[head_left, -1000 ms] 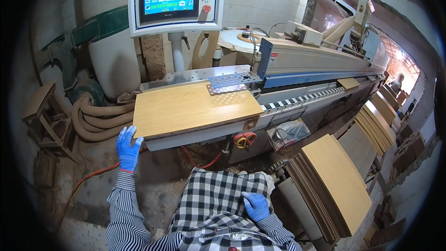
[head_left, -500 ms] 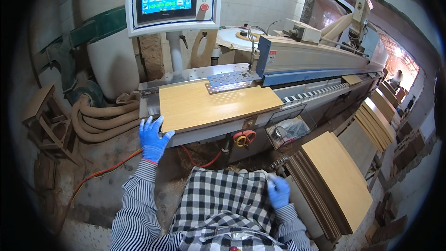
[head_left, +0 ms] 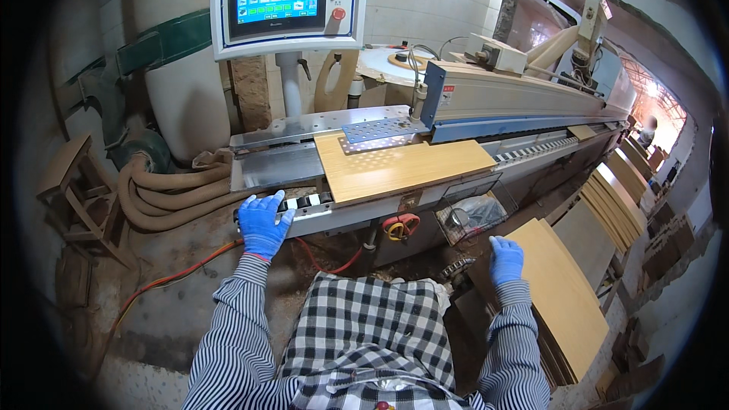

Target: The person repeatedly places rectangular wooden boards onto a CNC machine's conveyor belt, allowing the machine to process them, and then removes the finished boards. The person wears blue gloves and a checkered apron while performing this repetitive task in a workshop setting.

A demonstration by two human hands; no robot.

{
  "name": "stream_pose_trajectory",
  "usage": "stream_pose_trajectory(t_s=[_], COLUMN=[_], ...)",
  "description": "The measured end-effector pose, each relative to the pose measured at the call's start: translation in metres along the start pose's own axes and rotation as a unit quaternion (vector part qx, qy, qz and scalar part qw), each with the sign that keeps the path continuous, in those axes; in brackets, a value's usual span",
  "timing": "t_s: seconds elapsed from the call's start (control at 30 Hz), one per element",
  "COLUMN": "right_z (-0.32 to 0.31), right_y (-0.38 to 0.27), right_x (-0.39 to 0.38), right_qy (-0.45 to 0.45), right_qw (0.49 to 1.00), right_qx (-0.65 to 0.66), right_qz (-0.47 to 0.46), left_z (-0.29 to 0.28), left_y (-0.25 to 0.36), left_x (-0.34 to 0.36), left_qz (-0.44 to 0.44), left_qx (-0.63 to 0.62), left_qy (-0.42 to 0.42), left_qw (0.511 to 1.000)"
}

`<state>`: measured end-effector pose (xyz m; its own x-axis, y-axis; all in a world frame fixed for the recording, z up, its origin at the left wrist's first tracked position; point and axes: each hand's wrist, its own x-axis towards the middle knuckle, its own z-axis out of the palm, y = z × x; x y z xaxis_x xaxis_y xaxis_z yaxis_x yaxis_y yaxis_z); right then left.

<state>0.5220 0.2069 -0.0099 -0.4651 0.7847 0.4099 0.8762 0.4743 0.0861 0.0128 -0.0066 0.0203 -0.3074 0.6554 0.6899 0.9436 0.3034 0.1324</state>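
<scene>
Near centre, the machine bed (head_left: 275,167) supports the board (head_left: 410,171); left hand (head_left: 263,226) alongside, fingers spread; right hand (head_left: 506,260) beside stacked panels (head_left: 566,296), fingers' grip unclear.

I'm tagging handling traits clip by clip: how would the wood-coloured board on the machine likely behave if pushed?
The board is probably stiff: it lies flat with no visible sag. It would likely slide rather than roll, being a flat slab on the machine. Its smooth-looking face, catching spots of light, may be slightly slippery.
</scene>
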Motion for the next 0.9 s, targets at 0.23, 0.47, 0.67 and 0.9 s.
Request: stream_pose_trajectory(t_s=[0.23, 0.47, 0.67, 0.9], right_z=[-0.069, -0.051, -0.045, -0.051], right_y=[-0.067, -0.056, 0.011, -0.012], right_x=[-0.077, -0.17, -0.198, -0.213], right_qy=[0.078, -0.064, 0.296, 0.146], right_qw=[0.993, 0.58, 0.316, 0.344], right_qx=[0.064, 0.682, 0.712, 0.786], right_qz=[-0.06, 0.441, 0.552, 0.493], left_z=[0.003, 0.004, 0.001, 0.002], left_y=[-0.001, 0.001, 0.0, 0.002], left_x=[-0.002, -0.001, -0.002, 0.0], left_qz=[-0.001, 0.007, 0.004, 0.009], left_qx=[-0.008, -0.008, 0.002, -0.006], left_qy=[0.017, 0.028, 0.033, 0.04], left_qw=[1.0, 1.0, 0.999, 0.999])
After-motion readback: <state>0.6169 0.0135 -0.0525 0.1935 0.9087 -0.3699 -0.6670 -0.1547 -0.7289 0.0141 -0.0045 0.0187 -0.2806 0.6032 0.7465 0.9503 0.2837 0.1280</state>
